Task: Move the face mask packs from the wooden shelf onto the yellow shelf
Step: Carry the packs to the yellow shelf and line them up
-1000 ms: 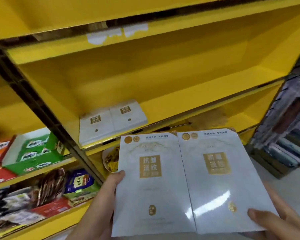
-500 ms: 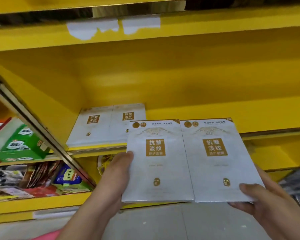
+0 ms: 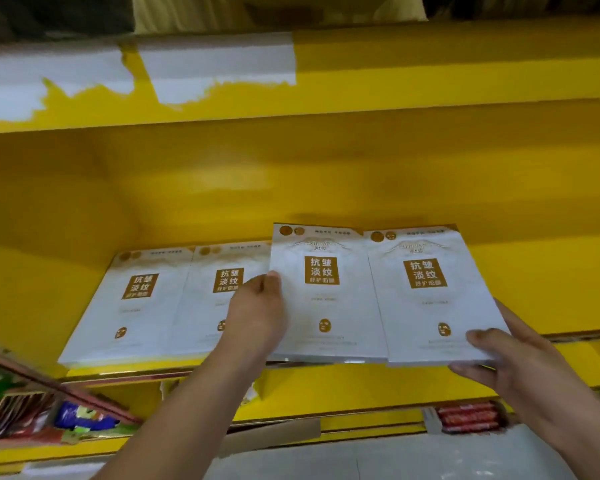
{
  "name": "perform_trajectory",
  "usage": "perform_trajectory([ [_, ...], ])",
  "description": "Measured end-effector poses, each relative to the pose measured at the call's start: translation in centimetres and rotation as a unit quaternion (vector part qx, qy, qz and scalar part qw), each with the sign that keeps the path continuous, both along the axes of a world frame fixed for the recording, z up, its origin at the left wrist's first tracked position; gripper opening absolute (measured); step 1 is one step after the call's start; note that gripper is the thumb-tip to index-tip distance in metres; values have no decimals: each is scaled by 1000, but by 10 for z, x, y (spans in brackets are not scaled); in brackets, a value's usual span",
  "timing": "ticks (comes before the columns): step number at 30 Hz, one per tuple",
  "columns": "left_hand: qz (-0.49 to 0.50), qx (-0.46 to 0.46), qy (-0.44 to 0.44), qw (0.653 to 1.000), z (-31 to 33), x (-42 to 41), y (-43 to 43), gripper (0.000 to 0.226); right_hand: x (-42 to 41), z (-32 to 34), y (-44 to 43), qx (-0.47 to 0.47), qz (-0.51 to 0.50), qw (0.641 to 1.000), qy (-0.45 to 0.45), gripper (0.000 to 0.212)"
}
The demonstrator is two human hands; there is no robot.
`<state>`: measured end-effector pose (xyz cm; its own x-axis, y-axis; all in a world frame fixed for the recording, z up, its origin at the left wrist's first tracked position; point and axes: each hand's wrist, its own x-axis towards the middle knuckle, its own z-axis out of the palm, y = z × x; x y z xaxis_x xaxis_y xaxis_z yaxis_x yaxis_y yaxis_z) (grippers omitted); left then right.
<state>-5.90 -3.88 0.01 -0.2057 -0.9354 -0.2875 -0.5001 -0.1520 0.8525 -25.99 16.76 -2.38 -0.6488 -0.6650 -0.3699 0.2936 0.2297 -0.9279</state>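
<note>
Two white face mask packs with gold labels lie side by side on the yellow shelf (image 3: 541,282) at its left: one (image 3: 132,306) by the side wall, another (image 3: 205,299) beside it. Two more packs are held over the shelf's front edge, just right of those. My left hand (image 3: 257,317) grips the left edge of the left held pack (image 3: 326,299). My right hand (image 3: 499,355) holds the near right corner of the right held pack (image 3: 430,306), thumb on top. The wooden shelf is out of view.
A yellow board with torn white tape (image 3: 215,71) runs overhead. Lower shelves hold snack packets (image 3: 73,417) at the left and red packets (image 3: 468,417) at the right. Grey floor (image 3: 395,459) lies below.
Both hands carried the two packs up and forward to the yellow shelf, beside the two lying there. The view has closed in on the shelf.
</note>
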Motion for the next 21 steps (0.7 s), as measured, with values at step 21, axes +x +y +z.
perform_trajectory([
  [21,-111,-322,-365,866,-31,-36,-1,43,-65,-21,-26,69,111,990,54,59],
])
